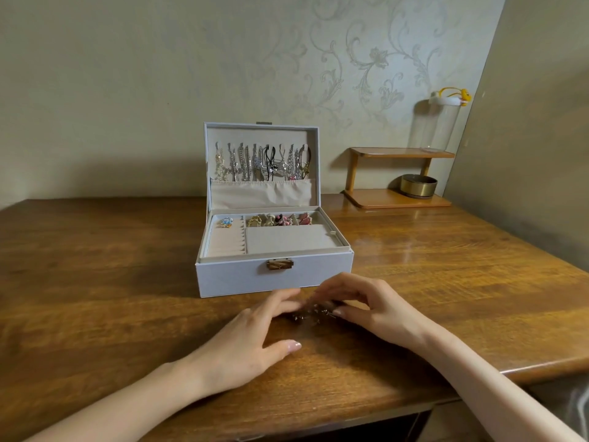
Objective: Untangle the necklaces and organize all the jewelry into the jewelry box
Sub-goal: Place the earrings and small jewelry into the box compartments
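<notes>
The jewelry box [242, 277] stands open at the middle of the wooden counter [95, 266], its brass clasp [279, 264] facing the near edge. Its lid [261, 132] stands upright on the side toward the far edge. A row of necklaces [261, 164] hangs from hooks inside the lid, their lower ends tucked into a gathered fabric pocket [259, 194]. In the tray, a blue-stoned ring [226, 221] sits at the back of the ring rolls on the left. A row of small gold and pink pieces [280, 219] fills the compartments along the back.

A small tangle of jewelry [310, 313] lies on the counter just in front of the box, between it and the near edge. Both hands meet at it. The left hand [251, 339] is released: its fingers are stretched out with the tips at the left side of the tangle, and its thumb is spread apart toward the near edge. The right hand [373, 304] arches over the tangle from the right, with fingers curved downward and the thumb tip against the pile. Blur hides whether it actually pinches any strand.

At the far right corner stands a two-tier wooden shelf [398, 152]. A round brass tin [418, 186] is on its lower tier. A clear bottle [438, 126] with a white cap and yellow strap is on its upper tier.
</notes>
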### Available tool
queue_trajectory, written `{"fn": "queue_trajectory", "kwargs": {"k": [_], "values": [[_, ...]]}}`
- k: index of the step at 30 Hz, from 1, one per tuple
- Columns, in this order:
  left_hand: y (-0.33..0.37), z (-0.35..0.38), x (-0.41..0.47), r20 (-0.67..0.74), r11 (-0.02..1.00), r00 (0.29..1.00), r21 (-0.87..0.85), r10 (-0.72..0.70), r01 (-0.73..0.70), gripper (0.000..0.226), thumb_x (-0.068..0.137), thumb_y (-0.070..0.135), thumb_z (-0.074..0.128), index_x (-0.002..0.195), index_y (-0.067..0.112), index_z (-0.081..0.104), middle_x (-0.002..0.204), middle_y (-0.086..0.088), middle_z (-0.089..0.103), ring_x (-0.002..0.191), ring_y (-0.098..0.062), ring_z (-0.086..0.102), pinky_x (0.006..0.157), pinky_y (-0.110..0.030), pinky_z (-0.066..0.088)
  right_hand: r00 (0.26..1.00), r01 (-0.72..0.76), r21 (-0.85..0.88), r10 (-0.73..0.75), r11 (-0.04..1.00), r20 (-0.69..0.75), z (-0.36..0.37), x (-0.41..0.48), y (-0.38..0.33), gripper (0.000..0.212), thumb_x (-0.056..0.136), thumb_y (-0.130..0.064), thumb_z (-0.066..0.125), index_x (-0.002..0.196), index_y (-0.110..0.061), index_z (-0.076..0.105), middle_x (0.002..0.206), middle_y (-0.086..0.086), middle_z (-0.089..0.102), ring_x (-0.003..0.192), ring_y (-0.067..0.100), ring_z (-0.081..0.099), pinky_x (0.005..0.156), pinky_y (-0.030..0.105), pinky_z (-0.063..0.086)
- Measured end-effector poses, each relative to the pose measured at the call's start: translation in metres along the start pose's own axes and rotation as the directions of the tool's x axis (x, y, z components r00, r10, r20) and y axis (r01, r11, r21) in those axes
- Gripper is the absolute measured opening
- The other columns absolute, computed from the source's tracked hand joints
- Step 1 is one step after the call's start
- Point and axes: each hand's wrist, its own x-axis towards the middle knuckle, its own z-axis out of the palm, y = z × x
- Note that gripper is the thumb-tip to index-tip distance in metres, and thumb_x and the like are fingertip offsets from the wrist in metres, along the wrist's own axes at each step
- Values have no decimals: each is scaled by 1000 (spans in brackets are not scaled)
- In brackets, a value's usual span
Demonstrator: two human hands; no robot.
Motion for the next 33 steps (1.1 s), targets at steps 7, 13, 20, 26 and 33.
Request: {"fn": "queue_trajectory", "kwargs": {"k": [7, 13, 20, 26, 33], "values": [[-3, 0, 29, -148, 998, 987, -5, -57, 57, 46, 74, 34, 76, 115, 29, 55, 108, 15, 49, 91, 4, 53, 72, -7, 43, 986, -164, -183, 167, 969, 0, -8, 10, 3, 43, 68, -14, 82, 109, -22, 70, 96, -7, 61, 83, 5, 60, 74, 16, 51], [7, 3, 54, -114, 995, 991, 67, -65, 73, 32, 69, 31, 80, 93, 22, 60, 98, 6, 57, 85, -8, 56, 69, -19, 44, 970, -225, -187, 238, 956, 50, 3, 29, -13, 40, 62, -15, 87, 99, -17, 71, 88, -9, 64, 79, 5, 62, 68, 14, 50], [5, 4, 57, -128, 996, 992, 88, -13, 24, 15, 76, 24, 75, 82, 23, 61, 91, 5, 58, 85, -10, 54, 71, -24, 41, 968, -238, -175, 249, 955, 42, 8, 34, -18, 30, 60, -16, 88, 73, -27, 63, 74, -11, 63, 62, -6, 56, 57, 9, 42], [1, 4, 60, -159, 995, 987, 102, 16, 0, 25, 79, 19, 72, 67, 30, 53, 85, 6, 59, 85, -12, 55, 78, -28, 45, 970, -239, -162, 242, 957, -5, 11, 36, -17, 21, 63, -13, 86, 76, -18, 71, 66, -15, 61, 58, -9, 53, 57, 6, 40], [-4, 6, 59, -176, 990, 981, 124, 83, -61, 8, 82, 14, 67, 78, 15, 61, 89, 1, 58, 86, -15, 55, 82, -38, 46, 989, -145, -205, 139, 968, -44, 13, 36, -9, 16, 66, -14, 84, 77, -12, 73, 74, -8, 66, 68, 0, 57, 64, 8, 43]]}}
